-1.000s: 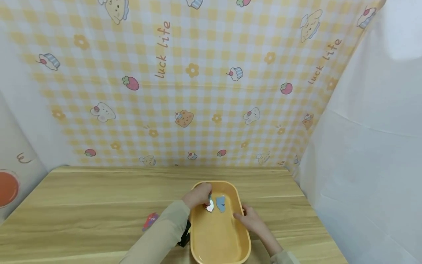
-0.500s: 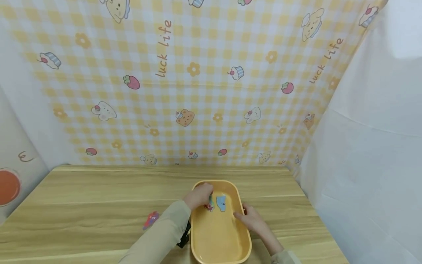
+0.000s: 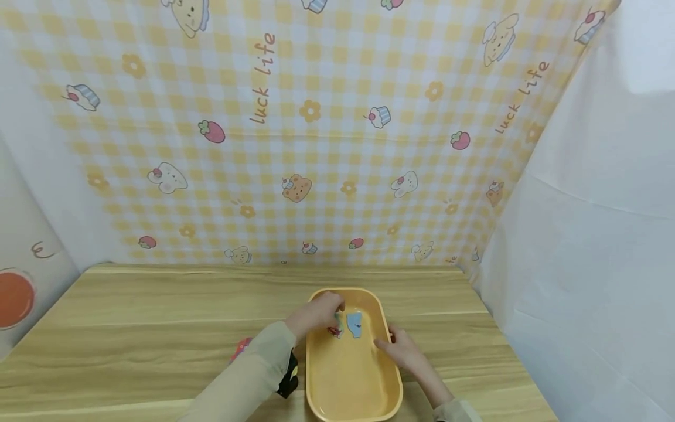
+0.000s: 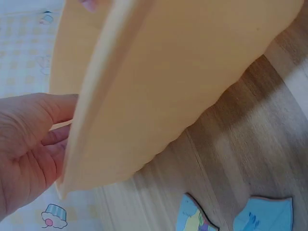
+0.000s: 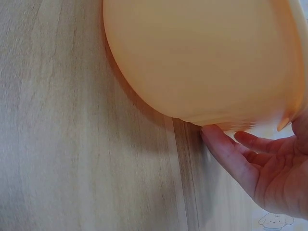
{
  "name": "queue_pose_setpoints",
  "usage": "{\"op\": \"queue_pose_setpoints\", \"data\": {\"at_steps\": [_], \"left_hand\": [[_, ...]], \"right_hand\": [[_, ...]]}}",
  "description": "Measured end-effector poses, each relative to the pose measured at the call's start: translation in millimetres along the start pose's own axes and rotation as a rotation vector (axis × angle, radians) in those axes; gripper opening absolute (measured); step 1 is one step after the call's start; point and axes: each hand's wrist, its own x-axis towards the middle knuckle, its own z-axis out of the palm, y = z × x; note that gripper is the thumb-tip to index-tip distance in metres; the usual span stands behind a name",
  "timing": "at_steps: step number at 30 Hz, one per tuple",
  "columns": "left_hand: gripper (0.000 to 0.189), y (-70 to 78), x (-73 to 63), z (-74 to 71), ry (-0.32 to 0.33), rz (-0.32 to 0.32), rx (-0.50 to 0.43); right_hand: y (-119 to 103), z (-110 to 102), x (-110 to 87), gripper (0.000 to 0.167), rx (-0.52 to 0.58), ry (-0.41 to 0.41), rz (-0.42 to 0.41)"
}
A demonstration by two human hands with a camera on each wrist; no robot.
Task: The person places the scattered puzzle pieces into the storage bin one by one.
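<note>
An orange-yellow plastic tray (image 3: 353,378) stands on the wooden table. Inside its far end lie a light blue printed puzzle piece (image 3: 354,324) and, left of it, a multicoloured puzzle piece (image 3: 336,332) partly covered by fingers. My left hand (image 3: 316,312) reaches over the left rim, its fingers loosely bent just above the multicoloured piece. In the left wrist view the tray's wall hides those fingertips. My right hand (image 3: 401,350) holds the right rim, thumb inside the tray and the other fingers outside.
Left of the tray, a black piece (image 3: 288,378) and a red-purple piece (image 3: 241,347) lie on the table, partly behind the left sleeve. Two blue printed pieces, one a plain blue piece (image 4: 264,214), show on wood in the left wrist view. A checked cloth (image 3: 316,152) hangs behind.
The multicoloured piece has settled on the tray floor, its glare gone. My left hand has loosened and drawn back slightly left, and its sleeve now covers more of the red-purple piece.
</note>
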Motion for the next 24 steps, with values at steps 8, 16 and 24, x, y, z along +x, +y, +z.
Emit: {"op": "queue_pose_setpoints", "data": {"at_steps": [8, 16, 24], "left_hand": [[0.017, -10.1, -9.5, -7.0, 0.046, 0.049, -0.178], [0.020, -28.9, -27.0, -29.1, 0.122, -0.003, -0.416], [0.019, -56.0, -47.5, -40.0, 0.232, -0.064, -0.426]], "right_hand": [[-1.7, 0.5, 0.0, 0.048, 0.007, -0.019, 0.017], [-2.3, 1.8, -0.1, 0.046, -0.001, -0.009, 0.013], [-0.9, 1.3, 0.0, 0.045, -0.002, 0.005, 0.003]]}}
